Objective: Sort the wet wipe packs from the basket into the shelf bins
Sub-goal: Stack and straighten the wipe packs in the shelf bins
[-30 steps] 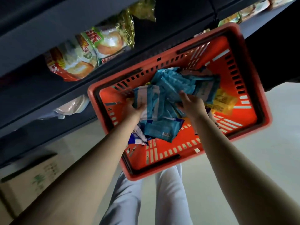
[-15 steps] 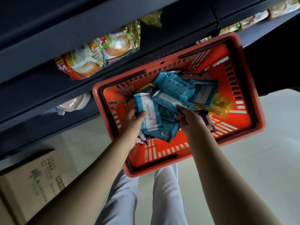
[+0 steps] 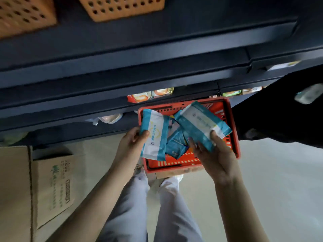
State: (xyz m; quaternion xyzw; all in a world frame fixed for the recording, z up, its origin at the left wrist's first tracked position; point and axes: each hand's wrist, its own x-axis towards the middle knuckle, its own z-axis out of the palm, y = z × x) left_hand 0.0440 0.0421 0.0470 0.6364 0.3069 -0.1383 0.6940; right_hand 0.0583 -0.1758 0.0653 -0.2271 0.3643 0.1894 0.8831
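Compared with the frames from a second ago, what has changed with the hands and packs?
Both hands rose out of the basket: the left hand now grips one wet wipe pack, the right hand a second pack, both lifted above the pile. The view tilted up, bringing orange bins into sight. The basket still holds the remaining packs.

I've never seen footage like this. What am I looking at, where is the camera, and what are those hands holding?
No machine here: each grip is a person's bare hand. The camera sits on their head, looking down past the arms. The left hand holds one blue-and-white wet wipe pack; the right hand holds a second pack. Below them is a red basket with more packs inside. Ahead stands a dark shelf with orange bins up top; a cardboard box is at the left.
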